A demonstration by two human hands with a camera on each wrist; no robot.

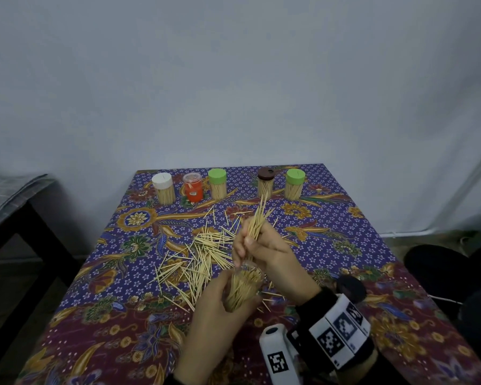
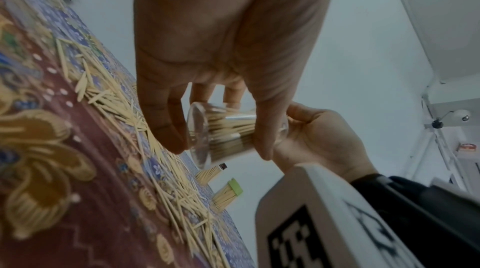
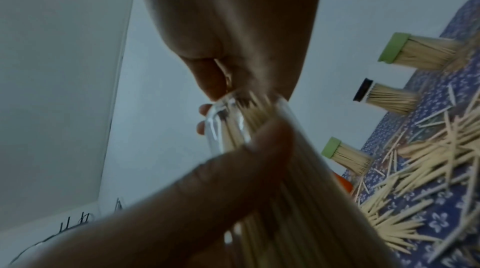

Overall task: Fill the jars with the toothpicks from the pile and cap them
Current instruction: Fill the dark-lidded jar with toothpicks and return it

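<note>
My left hand (image 1: 214, 309) grips a clear jar (image 1: 245, 287), tilted and partly filled with toothpicks, above the near middle of the table. In the left wrist view my fingers (image 2: 166, 120) curl round the same jar (image 2: 221, 135). My right hand (image 1: 264, 245) holds a bundle of toothpicks (image 1: 257, 218) just above the jar's mouth. The bundle's upper ends fan out toward the back. Its lower ends reach into the jar (image 3: 233, 124). The loose pile (image 1: 200, 257) lies scattered left of both hands.
Several capped jars stand along the back edge: white-capped (image 1: 164, 187), red (image 1: 192, 187), green-capped (image 1: 217, 183), brown-capped (image 1: 265, 182) and green-capped (image 1: 294, 184). The patterned tablecloth (image 1: 109, 315) covers the table. A dark bench (image 1: 17, 218) stands at the left.
</note>
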